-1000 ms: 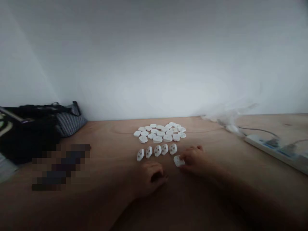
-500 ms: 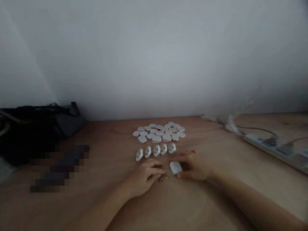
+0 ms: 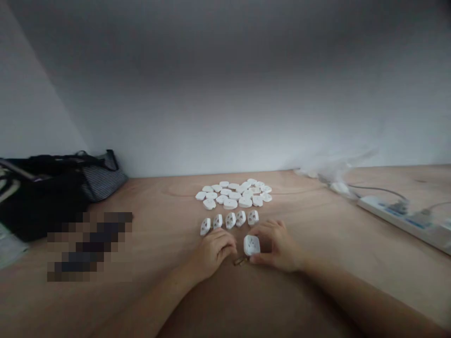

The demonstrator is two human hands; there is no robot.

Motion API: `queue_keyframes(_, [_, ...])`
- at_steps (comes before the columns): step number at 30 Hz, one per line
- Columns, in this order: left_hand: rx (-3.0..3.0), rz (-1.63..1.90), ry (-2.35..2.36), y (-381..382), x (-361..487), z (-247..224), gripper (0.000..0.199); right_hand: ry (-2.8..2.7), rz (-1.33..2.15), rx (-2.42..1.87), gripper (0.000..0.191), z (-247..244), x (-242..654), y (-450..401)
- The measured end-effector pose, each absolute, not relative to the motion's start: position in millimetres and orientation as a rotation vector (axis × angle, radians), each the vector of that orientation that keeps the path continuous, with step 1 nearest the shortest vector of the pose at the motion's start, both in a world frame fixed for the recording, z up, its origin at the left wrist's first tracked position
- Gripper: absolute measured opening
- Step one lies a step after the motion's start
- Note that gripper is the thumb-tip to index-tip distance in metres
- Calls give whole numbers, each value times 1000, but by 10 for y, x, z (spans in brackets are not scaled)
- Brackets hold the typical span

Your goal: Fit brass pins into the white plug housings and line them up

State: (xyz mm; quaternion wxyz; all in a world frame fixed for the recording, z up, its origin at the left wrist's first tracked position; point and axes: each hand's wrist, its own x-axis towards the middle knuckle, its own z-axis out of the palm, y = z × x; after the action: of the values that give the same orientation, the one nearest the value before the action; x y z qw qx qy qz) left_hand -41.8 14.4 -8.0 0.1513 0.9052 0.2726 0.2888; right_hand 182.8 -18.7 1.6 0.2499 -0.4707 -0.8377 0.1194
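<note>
My right hand [image 3: 276,244] grips a white rounded-square socket shell [image 3: 251,245] by its edges, thumb below and fingers above, its slotted face toward me. Just left of it is my left hand [image 3: 215,249], fingers curled and pinched together; whatever may be between the fingertips is too small to make out. Small brass-coloured metal pieces [image 3: 240,261] lie on the table between the hands. Beyond the hands, several similar white socket pieces [image 3: 230,220] stand in a row on edge, dark holes showing.
Behind the row lies a cluster of white shells [image 3: 230,195]. A power strip [image 3: 398,218] with plugs and cables is at the right, near a clear plastic bag [image 3: 338,180]. To the left are a black bag [image 3: 42,197] and a blurred-out dark object [image 3: 95,246] on the wooden table [image 3: 158,225].
My right hand has brought the socket shell slightly left and turned it more upright. My left hand has drawn back a little from the brass pieces, its fingers curling closer together.
</note>
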Motion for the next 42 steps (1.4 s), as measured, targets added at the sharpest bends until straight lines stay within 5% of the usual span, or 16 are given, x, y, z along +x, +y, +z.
queue_keyframes(17, [2170,1188,881,11,-350,-81,11,-2184,257,-1281,42,-51,1667,-232])
queue_keyframes(42, [2421,1316,905,-44,-265,-83,13,-2099,184,-1218,40,-92,1606,-247])
